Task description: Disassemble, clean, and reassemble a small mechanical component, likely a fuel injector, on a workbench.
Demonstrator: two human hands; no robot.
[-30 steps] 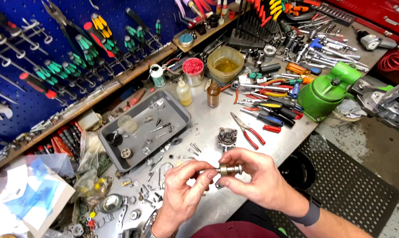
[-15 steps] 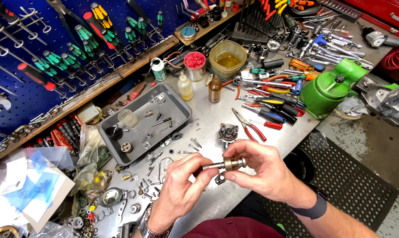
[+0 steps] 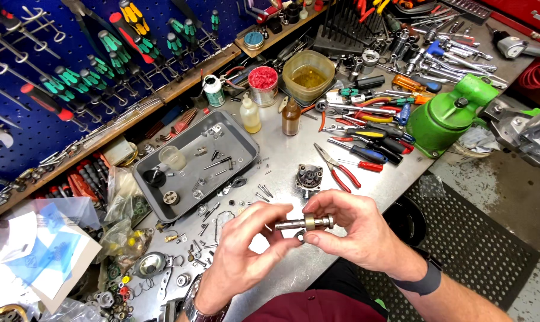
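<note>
Shaft: a short metal piece with a brass-coloured collar, held level above the near edge of the table, between both hands.

Left hand: thumb and fingertips pinched closed on the shaft's thin left end; a watch shows at the wrist.

Right hand: fingers curled closed around the collar and right end of the shaft; a dark band sits on the wrist.

Rotor: a round, dark metal part standing on the table just beyond the hands, apart from them.

Pliers: red-handled, lying just right of the rotor.

Tray: grey, rectangular, left of the rotor; holds a small clear cup, a dark disc, springs and pins.

Loose parts: screws, pins, washers and springs scattered on the table between the tray and the left hand.

Bottles: a small pale yellow bottle and a brown bottle standing behind the tray, near each other.

Tubs: a red-topped tin and a clear tub of yellowish liquid, further back.

Screwdrivers: a pile with coloured handles, right of the bottles, among sockets and wrenches.

Green unit: a bulky green housing at the table's right edge.

Pegboard: blue, at the back left, hung with green- and red-handled tools.

Bags: clear plastic, with small parts, at the table's left end.

Mat: black, on the floor to the right.
</note>
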